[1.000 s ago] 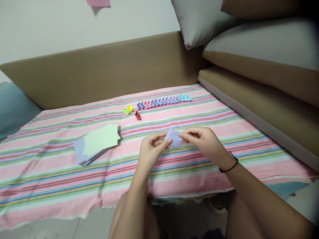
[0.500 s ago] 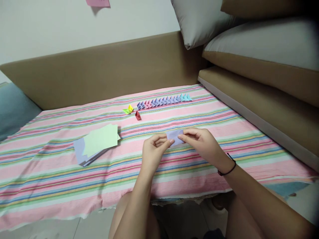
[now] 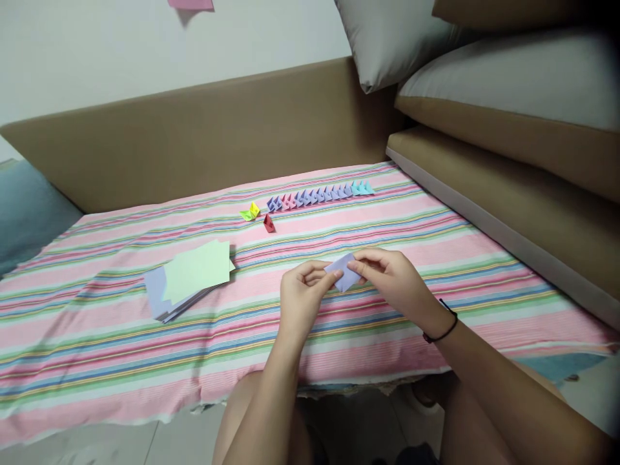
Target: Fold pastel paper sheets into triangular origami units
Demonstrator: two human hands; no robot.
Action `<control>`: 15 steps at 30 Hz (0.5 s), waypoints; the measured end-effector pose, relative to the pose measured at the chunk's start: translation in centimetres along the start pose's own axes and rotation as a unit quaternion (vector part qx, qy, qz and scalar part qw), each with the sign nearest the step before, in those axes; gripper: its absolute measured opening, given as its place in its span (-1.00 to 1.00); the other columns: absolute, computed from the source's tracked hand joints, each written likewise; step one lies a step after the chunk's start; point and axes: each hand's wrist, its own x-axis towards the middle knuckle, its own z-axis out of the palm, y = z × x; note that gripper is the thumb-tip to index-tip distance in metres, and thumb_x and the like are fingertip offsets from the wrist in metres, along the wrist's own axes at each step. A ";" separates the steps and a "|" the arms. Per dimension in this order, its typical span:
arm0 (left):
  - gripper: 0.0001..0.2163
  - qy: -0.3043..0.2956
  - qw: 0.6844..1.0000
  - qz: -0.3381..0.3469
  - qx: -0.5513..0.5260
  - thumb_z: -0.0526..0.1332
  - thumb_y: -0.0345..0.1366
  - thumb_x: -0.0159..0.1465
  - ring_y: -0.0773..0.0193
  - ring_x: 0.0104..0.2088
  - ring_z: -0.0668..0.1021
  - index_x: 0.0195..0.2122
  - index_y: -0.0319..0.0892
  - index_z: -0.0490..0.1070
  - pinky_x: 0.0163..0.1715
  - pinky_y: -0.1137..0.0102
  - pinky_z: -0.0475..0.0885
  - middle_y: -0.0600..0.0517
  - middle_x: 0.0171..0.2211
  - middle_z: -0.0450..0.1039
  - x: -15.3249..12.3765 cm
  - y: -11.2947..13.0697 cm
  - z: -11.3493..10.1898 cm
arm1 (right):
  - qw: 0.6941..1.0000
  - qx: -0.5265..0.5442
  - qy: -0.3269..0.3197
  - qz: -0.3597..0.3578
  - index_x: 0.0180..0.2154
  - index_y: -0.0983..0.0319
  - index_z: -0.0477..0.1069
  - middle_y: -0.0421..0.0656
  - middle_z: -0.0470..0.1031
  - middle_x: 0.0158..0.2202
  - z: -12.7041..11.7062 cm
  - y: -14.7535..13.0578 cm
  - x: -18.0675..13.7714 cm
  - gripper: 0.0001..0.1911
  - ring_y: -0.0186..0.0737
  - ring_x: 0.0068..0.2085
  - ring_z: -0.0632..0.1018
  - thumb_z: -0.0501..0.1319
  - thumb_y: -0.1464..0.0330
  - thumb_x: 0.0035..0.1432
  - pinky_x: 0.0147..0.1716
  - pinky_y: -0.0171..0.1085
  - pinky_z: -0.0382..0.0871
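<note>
A small folded sheet of lavender paper [image 3: 345, 276] is held tilted above the striped cloth. My left hand [image 3: 307, 284] pinches its left edge between thumb and fingers. At the opposite edge, the thumb and fingers of my right hand [image 3: 385, 274] are closed on the same paper. Beyond both hands runs a row of folded paper pieces [image 3: 317, 196] in lavender, pink and light blue. Near its left end lie a yellow-green folded piece [image 3: 250, 212] and a dark red one [image 3: 269, 224]. To the left rests a stack of loose paper [image 3: 196, 274], pale green on top with lavender below.
The striped cloth [image 3: 121, 355] covers the seat, its ragged front edge above my knees. A brown backrest [image 3: 217, 135] closes off the far side. Stacked cushions [image 3: 508, 90] stand at the right, and a blue-grey cushion [image 3: 29, 213] at the left.
The lavender paper has been turned so that it now sits at a slant, with a corner pointing down toward me. My left hand has shifted slightly right; both hands keep their pinch.
</note>
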 end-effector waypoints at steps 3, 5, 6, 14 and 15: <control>-0.76 0.019 1.000 0.003 0.006 0.43 -0.23 -0.10 0.31 -0.53 0.54 -0.48 -0.28 0.50 -0.46 0.46 0.45 0.02 -0.59 0.51 -0.1 -0.1 0.3 | 1.000 0.020 0.016 0.003 -0.32 0.25 0.48 -0.14 0.52 -0.37 0.3 0.0 -0.1 -0.79 -0.17 -0.31 0.53 0.26 0.24 0.05 -0.33 -0.26 0.41; -0.77 0.017 1.000 0.002 0.002 0.43 -0.24 -0.10 0.30 -0.54 0.54 -0.51 -0.27 0.50 -0.47 0.46 0.45 0.03 -0.61 0.50 -0.1 -0.2 0.4 | 0.999 0.049 0.021 0.009 -0.31 0.25 0.47 -0.13 0.53 -0.37 0.4 0.0 -0.2 -0.78 -0.16 -0.31 0.54 0.27 0.23 0.04 -0.32 -0.25 0.43; -0.78 0.015 1.000 0.001 -0.002 0.43 -0.24 -0.10 0.30 -0.55 0.54 -0.52 -0.27 0.50 -0.47 0.45 0.45 0.03 -0.61 0.50 -0.1 -0.3 0.5 | 0.998 0.061 0.020 0.010 -0.31 0.24 0.47 -0.14 0.53 -0.37 0.5 -0.1 -0.2 -0.79 -0.17 -0.31 0.55 0.26 0.23 0.05 -0.32 -0.25 0.43; -0.79 0.017 1.000 -0.016 -0.019 0.41 -0.21 -0.07 0.33 -0.56 0.52 -0.54 -0.26 0.48 -0.45 0.45 0.46 0.05 -0.62 0.48 -0.1 -0.3 0.6 | 0.996 0.080 0.025 0.011 -0.30 0.23 0.49 -0.14 0.56 -0.34 0.7 -0.1 -0.2 -0.80 -0.16 -0.29 0.55 0.22 0.24 0.09 -0.30 -0.24 0.42; -0.78 0.011 1.000 -0.015 -0.020 0.39 -0.19 -0.05 0.34 -0.56 0.52 -0.55 -0.26 0.48 -0.45 0.46 0.46 0.05 -0.62 0.48 -0.1 -0.2 0.6 | 0.997 0.078 0.026 0.011 -0.31 0.23 0.48 -0.14 0.55 -0.35 0.7 -0.2 -0.2 -0.80 -0.17 -0.30 0.54 0.23 0.24 0.09 -0.30 -0.25 0.42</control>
